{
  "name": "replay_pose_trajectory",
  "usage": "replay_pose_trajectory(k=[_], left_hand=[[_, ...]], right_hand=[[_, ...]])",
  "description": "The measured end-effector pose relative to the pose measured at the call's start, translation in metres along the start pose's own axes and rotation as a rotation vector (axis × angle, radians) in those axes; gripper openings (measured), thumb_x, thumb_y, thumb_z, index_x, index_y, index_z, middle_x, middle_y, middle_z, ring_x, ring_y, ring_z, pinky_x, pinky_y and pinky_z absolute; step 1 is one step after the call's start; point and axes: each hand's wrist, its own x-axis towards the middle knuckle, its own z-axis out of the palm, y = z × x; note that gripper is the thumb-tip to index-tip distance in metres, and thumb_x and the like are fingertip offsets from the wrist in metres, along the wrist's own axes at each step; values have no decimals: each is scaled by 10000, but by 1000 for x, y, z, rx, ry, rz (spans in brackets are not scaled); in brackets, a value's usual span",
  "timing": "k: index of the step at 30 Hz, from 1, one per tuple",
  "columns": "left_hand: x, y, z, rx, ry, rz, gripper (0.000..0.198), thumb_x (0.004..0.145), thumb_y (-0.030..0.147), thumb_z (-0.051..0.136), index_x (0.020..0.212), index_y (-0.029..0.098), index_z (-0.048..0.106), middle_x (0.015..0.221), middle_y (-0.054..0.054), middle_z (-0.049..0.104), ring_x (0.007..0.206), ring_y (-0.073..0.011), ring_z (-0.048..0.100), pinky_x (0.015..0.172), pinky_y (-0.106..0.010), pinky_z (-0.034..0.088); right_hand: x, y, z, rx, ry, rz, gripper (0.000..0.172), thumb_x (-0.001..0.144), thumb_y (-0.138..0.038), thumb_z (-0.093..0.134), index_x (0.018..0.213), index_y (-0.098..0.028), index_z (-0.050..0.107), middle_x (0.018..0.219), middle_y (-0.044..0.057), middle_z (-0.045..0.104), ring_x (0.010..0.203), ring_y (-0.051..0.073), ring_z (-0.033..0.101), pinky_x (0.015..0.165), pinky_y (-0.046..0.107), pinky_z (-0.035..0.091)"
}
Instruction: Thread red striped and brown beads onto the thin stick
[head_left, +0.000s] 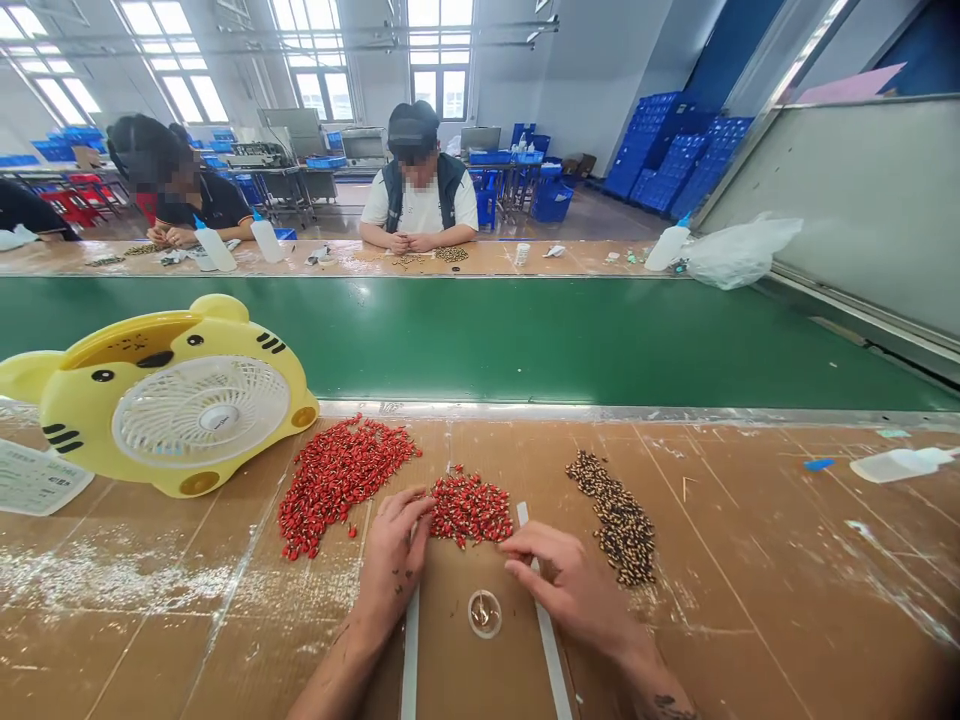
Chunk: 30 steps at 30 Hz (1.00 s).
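Note:
Small red pieces lie in a large pile (pixel 341 480) and a smaller pile (pixel 471 508). At the smaller pile's left edge is my left hand (pixel 397 550), its fingers bent together; whatever they may hold is too small to make out. My right hand (pixel 562 575) touches or nearly touches that pile's right edge, thumb and forefinger close together, their contents unclear. Between my wrists sits a small round clear dish (pixel 484 614) on a brown board strip edged with white tape (pixel 553 660). To the right is a pile of black and gold pieces (pixel 619 520).
A yellow animal-shaped fan (pixel 202 400) stands at the left. Beyond the brown tabletop (pixel 750 600) runs a green belt (pixel 525 340). A white bottle (pixel 896 464) and blue cap (pixel 818 465) lie at the right. People sit across the belt, bottles near them.

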Motion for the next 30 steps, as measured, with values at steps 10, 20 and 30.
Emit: replay_pose_trajectory(k=[10, 20, 30], left_hand=[[-36, -55, -73, 416, -156, -106, 264, 913, 279, 490, 915, 220, 748, 975, -94, 752, 853, -247, 730, 754, -350, 577], [-29, -39, -84, 204, -246, -150, 223, 899, 285, 539, 921, 248, 758, 922, -67, 773, 831, -243, 738, 743, -314, 573], [1, 12, -31, -629, -262, -461, 108, 725, 287, 799, 745, 183, 817, 921, -99, 759, 859, -226, 708, 750, -280, 554]], right_hand=[[-3, -1, 25, 76, -81, -8, 72, 872, -240, 708, 899, -216, 771, 804, 29, 666, 748, 180, 623, 678, 265, 486], [3, -4, 32, 82, -83, -5, 85, 832, -165, 732, 904, -197, 764, 803, 22, 654, 742, 169, 617, 678, 259, 480], [-4, -11, 16, -133, -255, -195, 94, 905, -192, 703, 828, -210, 754, 775, 26, 643, 809, 189, 583, 716, 284, 452]])
